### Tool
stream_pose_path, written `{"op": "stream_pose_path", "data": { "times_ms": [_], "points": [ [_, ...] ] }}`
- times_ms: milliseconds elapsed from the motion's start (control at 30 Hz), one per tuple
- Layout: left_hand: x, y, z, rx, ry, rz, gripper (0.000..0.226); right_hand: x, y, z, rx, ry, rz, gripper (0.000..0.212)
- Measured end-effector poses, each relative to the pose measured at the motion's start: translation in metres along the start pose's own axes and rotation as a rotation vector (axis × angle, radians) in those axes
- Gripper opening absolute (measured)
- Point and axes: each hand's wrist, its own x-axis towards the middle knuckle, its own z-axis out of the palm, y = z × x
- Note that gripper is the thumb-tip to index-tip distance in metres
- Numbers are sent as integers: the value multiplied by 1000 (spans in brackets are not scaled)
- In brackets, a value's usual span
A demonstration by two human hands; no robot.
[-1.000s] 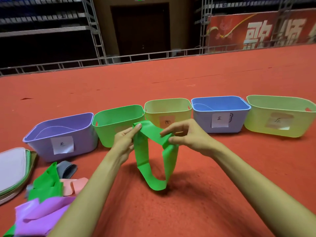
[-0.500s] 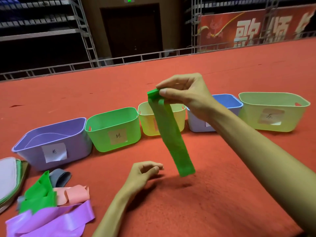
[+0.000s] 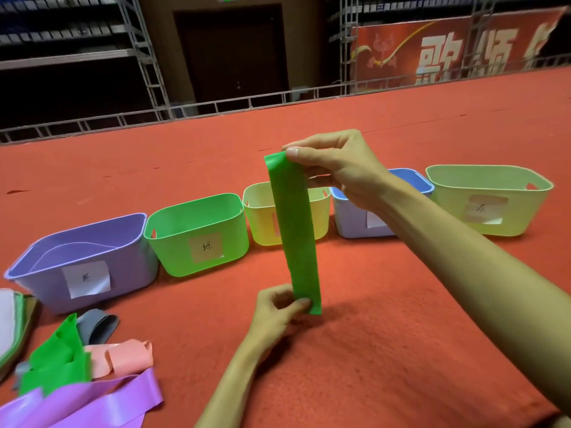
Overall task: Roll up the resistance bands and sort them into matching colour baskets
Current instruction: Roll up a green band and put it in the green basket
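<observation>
A green resistance band [image 3: 295,233] hangs flat and vertical in front of the baskets. My right hand [image 3: 336,163] pinches its top end, and my left hand [image 3: 278,308] pinches its bottom end just above the red carpet. Behind it stand five labelled baskets in a row: purple [image 3: 83,267], green [image 3: 197,233], yellow [image 3: 259,220], blue [image 3: 355,220] and pale green [image 3: 488,199]. The band covers part of the yellow basket.
At the lower left lie loose bands: a green one [image 3: 57,359], a pink one [image 3: 120,356], a grey one [image 3: 97,327] and a purple one [image 3: 80,403]. A stack of flat pads [image 3: 12,329] sits at the left edge. Metal railing runs along the carpet's far edge.
My right hand lifted the band so it hangs straight, after both hands held it as a loop. My left hand let go, dropped, then rose and pinched the band's bottom end.
</observation>
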Motion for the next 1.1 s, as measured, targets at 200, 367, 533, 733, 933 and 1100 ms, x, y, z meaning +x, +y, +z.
{"op": "stream_pose_path", "data": {
  "times_ms": [200,367,533,733,933,1100],
  "points": [
    [-47,20,-12,-20,-7,-181,11,28,19,-37,-173,131,63,13],
    [-89,32,-14,34,-105,-361,13,36,102,-35,42,206,292,1],
    [-123,37,-14,28,-200,-555,26,16,190,-12,124,258,461,25],
    [-141,33,-9,85,-109,-685,51,-5,253,6,4,166,501,14],
    [-128,47,-15,353,-179,-691,49,3,264,7,-311,60,352,14],
    [-82,54,-44,746,-152,-566,56,1,276,-3,-624,144,208,15]
  ]
}}
